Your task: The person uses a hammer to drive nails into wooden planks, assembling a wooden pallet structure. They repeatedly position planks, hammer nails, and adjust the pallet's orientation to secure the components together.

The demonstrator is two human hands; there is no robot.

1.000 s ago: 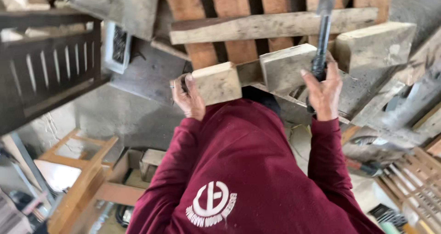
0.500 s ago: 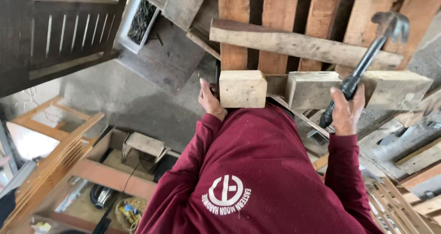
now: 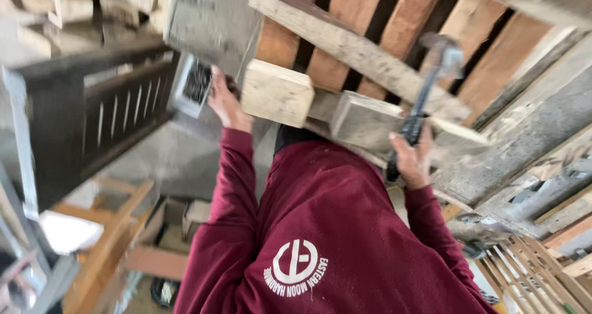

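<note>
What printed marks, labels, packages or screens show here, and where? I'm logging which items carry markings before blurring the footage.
Printed emblem: on the dark red sweatshirt, bottom centre; a white ring around a simple symbol, with curved white lettering beside it.
Cardboard boxes: low on the floor, left of the sweatshirt's sleeve; plain brown, no label discernible.
No screens or signs visible.

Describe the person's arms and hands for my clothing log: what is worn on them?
Both arms are in long dark red sweatshirt sleeves with ribbed cuffs at the wrists. The left hand and right hand are bare: no gloves, and no rings or watch can be made out in the blur.
</note>
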